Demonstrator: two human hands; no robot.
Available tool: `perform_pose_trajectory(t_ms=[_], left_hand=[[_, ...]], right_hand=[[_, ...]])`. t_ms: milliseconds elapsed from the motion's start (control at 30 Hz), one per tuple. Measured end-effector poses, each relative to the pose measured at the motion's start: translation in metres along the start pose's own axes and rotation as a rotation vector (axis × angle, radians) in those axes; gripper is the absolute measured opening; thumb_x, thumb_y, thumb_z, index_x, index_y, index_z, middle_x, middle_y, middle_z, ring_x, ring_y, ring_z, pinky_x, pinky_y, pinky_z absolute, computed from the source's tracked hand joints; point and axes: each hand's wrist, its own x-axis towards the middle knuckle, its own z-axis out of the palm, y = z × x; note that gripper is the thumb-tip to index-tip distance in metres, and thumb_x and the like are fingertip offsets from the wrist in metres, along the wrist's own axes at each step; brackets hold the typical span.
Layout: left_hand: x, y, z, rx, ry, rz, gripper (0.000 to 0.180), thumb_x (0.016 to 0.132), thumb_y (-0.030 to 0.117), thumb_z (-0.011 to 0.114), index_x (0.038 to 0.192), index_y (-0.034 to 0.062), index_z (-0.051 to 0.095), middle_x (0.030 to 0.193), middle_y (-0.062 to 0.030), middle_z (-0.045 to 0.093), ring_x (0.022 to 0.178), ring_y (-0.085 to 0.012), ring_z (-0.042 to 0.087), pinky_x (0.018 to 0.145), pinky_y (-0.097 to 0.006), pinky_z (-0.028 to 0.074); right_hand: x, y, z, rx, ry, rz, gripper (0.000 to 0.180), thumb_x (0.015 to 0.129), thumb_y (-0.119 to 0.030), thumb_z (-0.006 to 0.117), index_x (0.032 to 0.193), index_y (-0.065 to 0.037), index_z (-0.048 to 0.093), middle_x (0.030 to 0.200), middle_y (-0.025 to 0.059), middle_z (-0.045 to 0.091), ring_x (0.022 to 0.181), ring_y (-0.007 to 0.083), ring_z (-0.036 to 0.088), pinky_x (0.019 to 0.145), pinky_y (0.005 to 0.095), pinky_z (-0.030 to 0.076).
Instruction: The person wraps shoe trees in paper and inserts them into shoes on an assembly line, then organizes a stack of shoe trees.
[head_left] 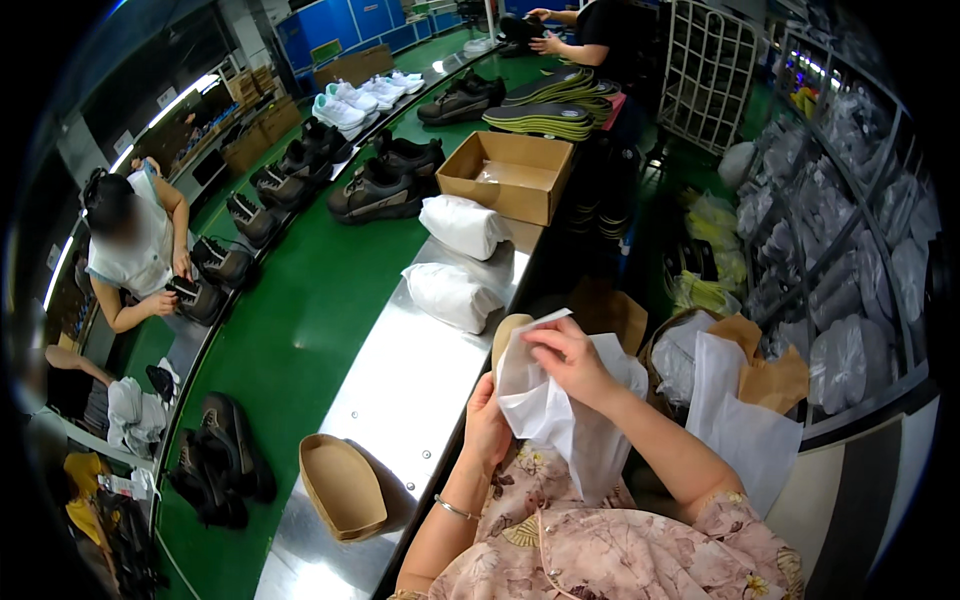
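Note:
In front of my body, my left hand (pixel 487 425) grips a tan cardboard form with a rounded end (pixel 506 338), partly hidden under white tissue paper (pixel 530 392). My right hand (pixel 572 358) closes on the paper's upper edge, its fingers bent over the sheet. The rest of the paper hangs down toward my lap. On the metal ledge to the left lies a shallow cardboard insert (pixel 342 488), rounded at one end. Farther along that ledge are two white paper-wrapped bundles (pixel 464 226) (pixel 450 298); what is inside is hidden.
An open cardboard box (pixel 508 205) stands beyond the bundles, with stacked insoles (pixel 540 120) behind it. Dark shoes (pixel 235 450) sit on the green conveyor (pixel 320 330). A co-worker (pixel 135 240) handles a shoe at left. White paper sheets (pixel 735 420) hang beside a rack (pixel 860 250) at right.

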Motion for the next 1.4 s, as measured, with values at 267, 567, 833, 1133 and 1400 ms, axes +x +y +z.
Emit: perform_pose_trajectory(t_ms=[267,567,833,1133,1400], left_hand=[[0.000,0.011,-0.011,-0.068,-0.049,-0.044,0.027,0.090,0.007,0.050,0.117,0.0033,0.049,0.111,-0.0105,0.058,0.099,-0.0209,0.060,0.086,-0.035,0.051],[0.000,0.014,-0.021,-0.125,-0.032,-0.055,0.033,0.088,0.003,0.050,0.121,0.0041,0.049,0.111,-0.0114,0.058,0.099,-0.0228,0.060,0.086,-0.036,0.051],[-0.035,0.030,-0.024,-0.089,-0.124,-0.060,0.043,0.088,0.010,0.051,0.129,0.0002,0.041,0.128,-0.0111,0.045,0.116,-0.0216,0.046,0.098,-0.033,0.037],[-0.041,0.046,-0.025,0.340,-0.239,0.101,0.047,0.095,0.015,0.039,0.137,-0.0022,0.028,0.133,-0.0141,0.041,0.117,-0.0210,0.047,0.096,-0.034,0.043],[-0.034,0.076,-0.024,0.362,0.321,0.439,0.025,0.092,0.009,0.048,0.114,-0.0024,0.050,0.097,-0.0077,0.059,0.084,-0.0132,0.058,0.080,-0.027,0.046]], right_hand=[[0.020,-0.003,0.011,-0.256,-0.259,-0.266,0.049,0.077,-0.008,0.063,0.124,-0.012,0.052,0.135,0.0175,0.036,0.126,0.0383,0.032,0.104,0.0412,0.031],[0.031,0.003,0.019,0.008,-0.204,-0.064,0.043,0.081,-0.009,0.062,0.121,0.000,0.049,0.134,0.0184,0.042,0.124,0.0319,0.042,0.101,0.0341,0.035],[0.035,-0.041,0.032,-0.624,-0.423,0.140,0.081,0.075,-0.048,0.065,0.138,-0.009,0.030,0.137,0.0274,0.027,0.125,0.0406,0.035,0.101,0.0403,0.034],[0.045,-0.049,0.034,-0.267,-0.501,0.276,0.098,0.068,-0.045,0.071,0.143,-0.010,0.017,0.128,0.0229,0.035,0.119,0.0365,0.041,0.098,0.0387,0.036],[0.066,-0.038,-0.012,-0.624,0.057,0.106,0.097,0.065,-0.031,0.073,0.142,-0.012,0.018,0.113,0.0206,0.039,0.102,0.0380,0.049,0.086,0.0424,0.045]])
